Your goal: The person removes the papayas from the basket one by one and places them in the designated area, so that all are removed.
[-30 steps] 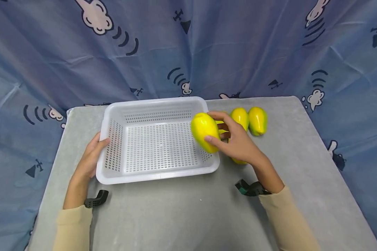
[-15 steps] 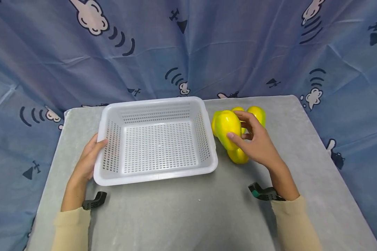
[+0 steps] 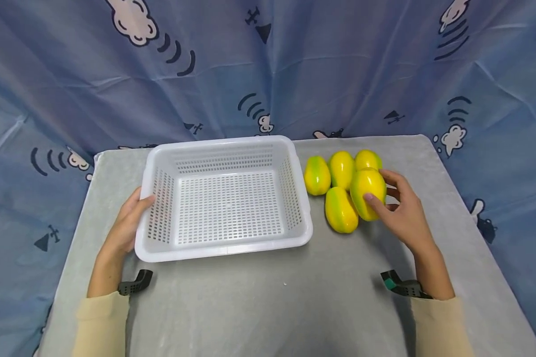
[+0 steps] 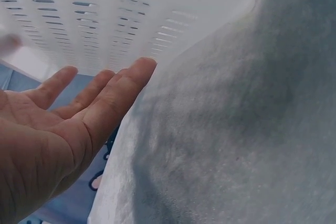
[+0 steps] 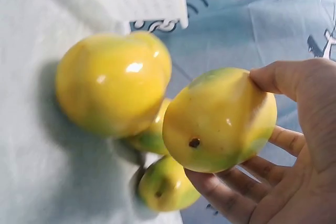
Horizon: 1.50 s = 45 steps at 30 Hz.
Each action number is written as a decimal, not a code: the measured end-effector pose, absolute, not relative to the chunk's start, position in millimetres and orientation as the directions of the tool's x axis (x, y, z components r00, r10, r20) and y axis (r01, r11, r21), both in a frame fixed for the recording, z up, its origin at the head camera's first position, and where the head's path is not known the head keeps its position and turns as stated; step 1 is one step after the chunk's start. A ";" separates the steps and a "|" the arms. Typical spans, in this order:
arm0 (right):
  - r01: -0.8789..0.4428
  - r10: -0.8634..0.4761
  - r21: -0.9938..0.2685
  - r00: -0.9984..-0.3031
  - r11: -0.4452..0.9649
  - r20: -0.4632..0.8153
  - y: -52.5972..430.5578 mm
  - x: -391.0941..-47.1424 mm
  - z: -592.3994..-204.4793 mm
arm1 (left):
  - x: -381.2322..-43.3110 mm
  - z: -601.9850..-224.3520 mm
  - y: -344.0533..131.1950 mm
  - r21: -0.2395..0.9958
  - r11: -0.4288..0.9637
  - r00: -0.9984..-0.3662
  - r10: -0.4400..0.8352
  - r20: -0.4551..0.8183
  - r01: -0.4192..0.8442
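Note:
My left hand (image 3: pixel 127 220) holds the white plastic basket (image 3: pixel 223 252) by its left side, thumb over the rim. In the left wrist view the fingers (image 4: pixel 113 98) reach along the basket's slotted outer wall (image 4: pixel 210 3). Between thumb and fingers, my right hand (image 3: pixel 404 210) grips a yellow-green papaya (image 3: pixel 367 193) at the right of a group of papayas. That papaya (image 5: pixel 220 121) shows a dark spot on its end in the right wrist view. Nearest to it are a front papaya (image 3: pixel 341 210) and a back one (image 3: pixel 368 158), which it partly covers.
Two more papayas, a left one (image 3: pixel 317 176) and a middle one (image 3: pixel 341 168), lie just right of the basket. A grey cloth covers the table (image 3: pixel 250 307). Behind it hangs a blue patterned curtain (image 3: pixel 223 74).
My right hand has carried the papaya rightward, from over the basket's right end, across the other papayas, to their right side. My left hand stays on the basket.

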State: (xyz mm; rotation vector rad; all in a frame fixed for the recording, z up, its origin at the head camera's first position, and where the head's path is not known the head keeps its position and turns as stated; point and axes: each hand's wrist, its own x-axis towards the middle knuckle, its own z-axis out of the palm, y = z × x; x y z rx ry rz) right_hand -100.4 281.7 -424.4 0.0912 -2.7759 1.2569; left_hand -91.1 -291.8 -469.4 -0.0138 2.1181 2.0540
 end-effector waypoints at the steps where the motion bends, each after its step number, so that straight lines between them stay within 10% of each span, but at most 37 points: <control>1: -0.089 -0.013 -0.745 -0.994 0.661 0.108 284.8 -99.0 -427.3 | -91.3 -469.2 -291.1 0.989 0.038 -0.981 0.129 -0.143 -0.139; 45: 0.016 0.032 -0.706 -0.999 0.708 0.010 298.3 -88.4 -474.7 | -94.5 -468.3 -290.5 0.977 0.074 -0.973 0.106 -0.205 -0.198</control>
